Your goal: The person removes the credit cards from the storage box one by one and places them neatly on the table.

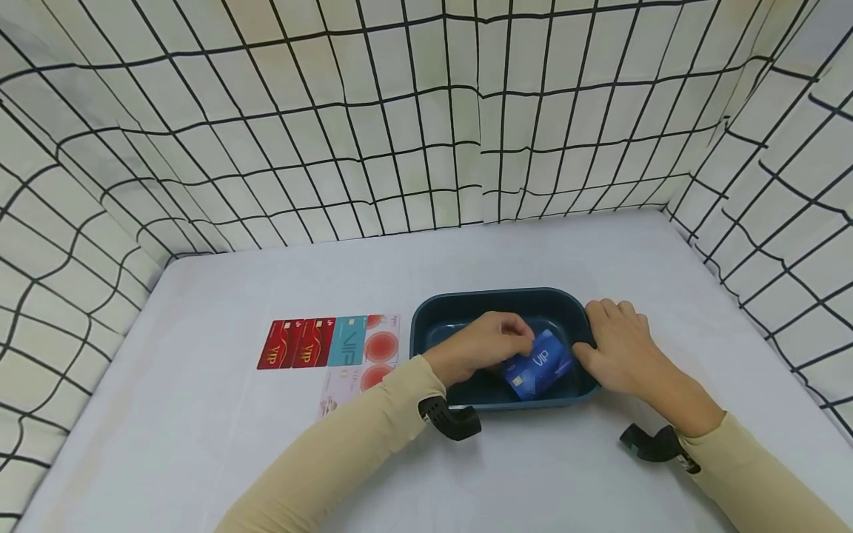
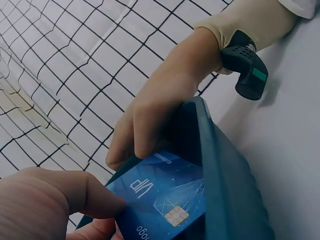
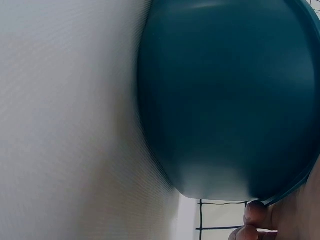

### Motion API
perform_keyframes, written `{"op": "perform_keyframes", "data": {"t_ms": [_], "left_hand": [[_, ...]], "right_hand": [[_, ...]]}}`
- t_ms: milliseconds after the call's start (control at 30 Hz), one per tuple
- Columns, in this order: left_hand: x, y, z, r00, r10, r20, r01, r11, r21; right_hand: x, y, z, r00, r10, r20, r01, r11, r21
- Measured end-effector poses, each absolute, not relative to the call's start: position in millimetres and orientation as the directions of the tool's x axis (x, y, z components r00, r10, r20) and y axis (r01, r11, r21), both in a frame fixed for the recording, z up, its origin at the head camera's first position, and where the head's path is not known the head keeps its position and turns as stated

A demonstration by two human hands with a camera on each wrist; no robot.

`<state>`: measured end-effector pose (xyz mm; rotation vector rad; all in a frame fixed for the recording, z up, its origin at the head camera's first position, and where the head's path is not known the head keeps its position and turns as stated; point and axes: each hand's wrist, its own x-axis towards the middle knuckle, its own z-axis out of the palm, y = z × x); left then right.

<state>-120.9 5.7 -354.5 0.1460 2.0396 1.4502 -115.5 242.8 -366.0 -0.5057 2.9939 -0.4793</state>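
A dark teal tray (image 1: 493, 295) sits at the table's centre. Inside it my left hand (image 1: 516, 348) pinches a blue VIP card (image 1: 541, 366) between thumb and fingers, tilted above the tray floor. In the left wrist view the card (image 2: 165, 195) shows a gold chip, and my left hand's thumb (image 2: 65, 200) lies on its corner. My right hand (image 1: 616, 344) holds the tray's right rim, its fingers (image 2: 145, 130) curling over the tray wall (image 2: 225, 190). The right wrist view is filled by the tray's outside (image 3: 225, 100), with fingertips (image 3: 255, 215) at the rim.
Left of the tray a row of cards lies flat: two red VIP cards (image 1: 296, 343), a teal VIP card (image 1: 347, 340) and a white card with a red circle (image 1: 382, 339). More pale cards (image 1: 346, 385) lie below them. Grid-patterned cloth walls (image 1: 426, 111) enclose the white table (image 1: 200, 444).
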Motion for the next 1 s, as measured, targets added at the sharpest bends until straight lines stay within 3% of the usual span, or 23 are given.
{"op": "perform_keyframes", "data": {"t_ms": [633,1000], "left_hand": [[-126.3,3.1,-354.3,-0.772,0.442,-0.457,-0.446,0.136,0.884],[-125.6,0.6,-349.2,-0.767,0.44,-0.467,-0.462,0.127,0.878]], "right_hand": [[-116.3,242.9,-367.3,-0.947,-0.321,-0.013,-0.3,0.898,-0.323],[-115.7,242.6,-367.5,-0.946,-0.324,-0.001,-0.307,0.896,-0.32]]}}
